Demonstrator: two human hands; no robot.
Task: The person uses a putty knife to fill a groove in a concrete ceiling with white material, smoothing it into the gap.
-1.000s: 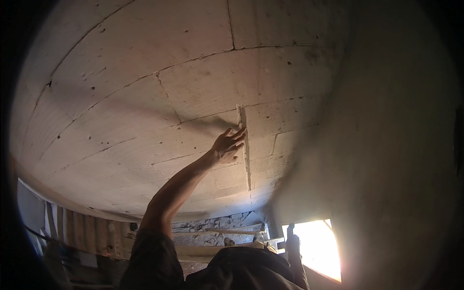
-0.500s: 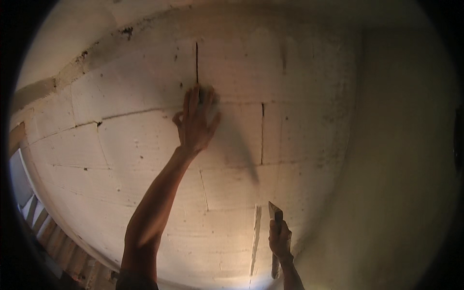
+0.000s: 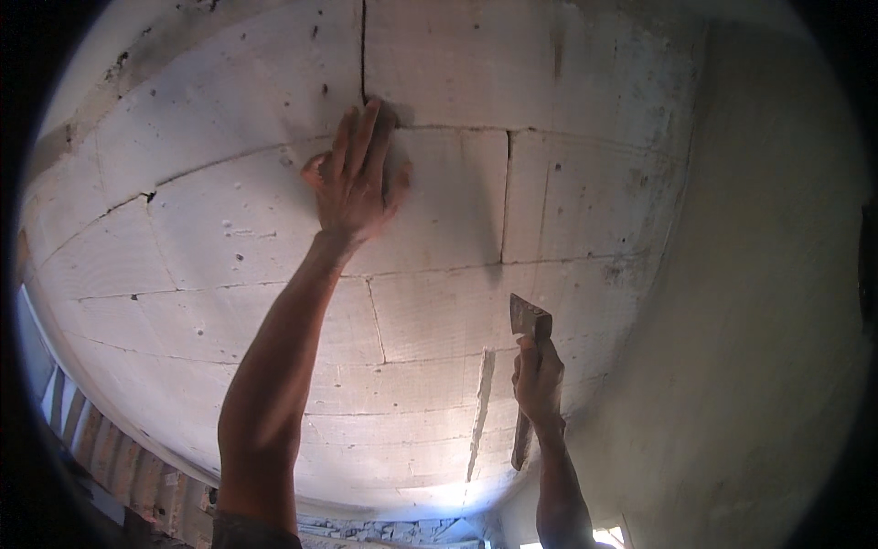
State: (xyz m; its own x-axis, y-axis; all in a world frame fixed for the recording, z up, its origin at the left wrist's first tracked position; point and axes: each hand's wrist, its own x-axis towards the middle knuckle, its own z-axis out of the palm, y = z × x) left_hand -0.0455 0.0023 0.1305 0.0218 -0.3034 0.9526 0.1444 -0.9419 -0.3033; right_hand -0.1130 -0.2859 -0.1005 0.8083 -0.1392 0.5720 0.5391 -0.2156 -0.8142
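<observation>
A pale block wall (image 3: 430, 210) with thin joints fills most of the view. My left hand (image 3: 357, 178) reaches up with fingers spread, its fingertips on the wall at the lower end of a dark vertical joint (image 3: 364, 46). It holds nothing that I can see. Lower and to the right, my right hand (image 3: 540, 380) is wrapped round a hatchet (image 3: 530, 318) close below its head. The hatchet's handle hangs down behind the hand, and its blade points up and left, apart from the wall as far as I can tell.
A vertical groove (image 3: 480, 416) is cut into the wall left of the hatchet. On the right a smooth grey-green wall (image 3: 750, 274) meets the blocks at a corner. Corrugated sheeting (image 3: 137, 467) shows at lower left, and rough masonry (image 3: 384, 531) along the bottom.
The view has shifted, so the wall's upper joints sit higher and more of the bottom shows. The right hand has risen with the hatchet; the left stays at the same joint.
</observation>
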